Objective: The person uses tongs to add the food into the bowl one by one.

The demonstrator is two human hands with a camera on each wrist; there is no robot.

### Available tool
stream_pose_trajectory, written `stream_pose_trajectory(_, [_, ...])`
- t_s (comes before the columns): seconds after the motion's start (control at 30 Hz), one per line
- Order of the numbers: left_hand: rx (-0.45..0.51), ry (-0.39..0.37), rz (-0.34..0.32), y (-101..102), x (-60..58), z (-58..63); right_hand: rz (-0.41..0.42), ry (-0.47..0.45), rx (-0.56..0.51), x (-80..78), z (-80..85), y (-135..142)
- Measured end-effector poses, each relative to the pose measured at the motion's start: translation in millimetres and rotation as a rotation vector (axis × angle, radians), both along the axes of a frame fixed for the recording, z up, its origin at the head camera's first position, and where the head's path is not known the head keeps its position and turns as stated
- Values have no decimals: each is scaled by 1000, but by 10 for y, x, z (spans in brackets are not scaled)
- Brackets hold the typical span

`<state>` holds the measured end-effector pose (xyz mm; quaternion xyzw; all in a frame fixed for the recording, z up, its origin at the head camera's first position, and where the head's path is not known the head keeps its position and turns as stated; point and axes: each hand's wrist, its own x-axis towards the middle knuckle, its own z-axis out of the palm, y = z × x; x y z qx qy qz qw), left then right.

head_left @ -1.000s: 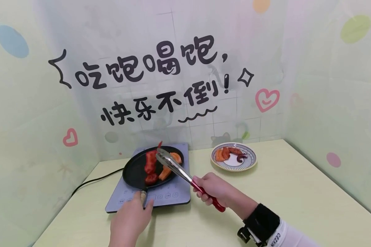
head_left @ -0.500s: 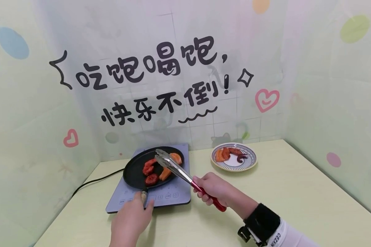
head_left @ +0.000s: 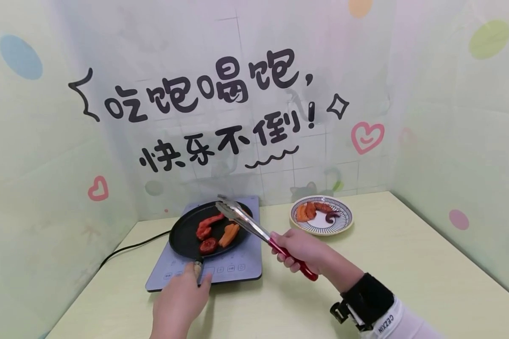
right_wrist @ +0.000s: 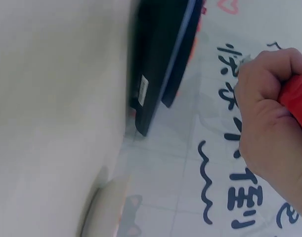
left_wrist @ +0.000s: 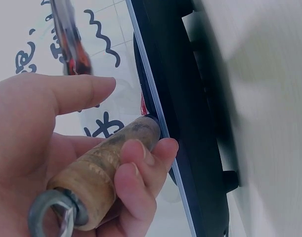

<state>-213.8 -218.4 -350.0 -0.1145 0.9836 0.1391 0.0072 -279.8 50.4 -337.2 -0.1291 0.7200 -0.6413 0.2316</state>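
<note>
My left hand holds the wooden handle of a black frying pan, fingers curled under it in the left wrist view. In my right hand are metal tongs with red grips. Their tips stand apart over the pan's back right, partly covering an orange piece of food there. A long, bent red piece of food lies in the pan's middle. Nearer the handle are a round red piece and an orange strip.
The pan sits on a flat electric cooktop, whose black cord runs left. A patterned plate with several orange and red food pieces stands at the table's back right. Printed sheets enclose the table behind and at the sides.
The red piece, earlier stretched up beside the tong tips, dropped and lies bent in the pan. The tongs then moved right and back, their tips spreading. My left hand stayed on the handle.
</note>
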Motion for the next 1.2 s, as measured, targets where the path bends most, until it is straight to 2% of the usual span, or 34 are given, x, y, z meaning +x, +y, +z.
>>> stream_pose_trajectory(0.37, [2,-11,8,-3,-9,3,57,74,46,-81,269,334])
stream_pose_trajectory(0.57, [-2,2,-3,-4,3,3,57,138,39,-100,383,485])
stream_pose_trajectory(0.73, [-10,4,-9,-2,2,2,15,185,52,-99,504,632])
stream_pose_trajectory(0.9, [-16,5,-7,0,-5,-4,-68,207,87,-70,628,771])
stream_pose_trajectory(1.2, [-9,-5,0,1,-5,-4,-171,162,87,-31,809,1043])
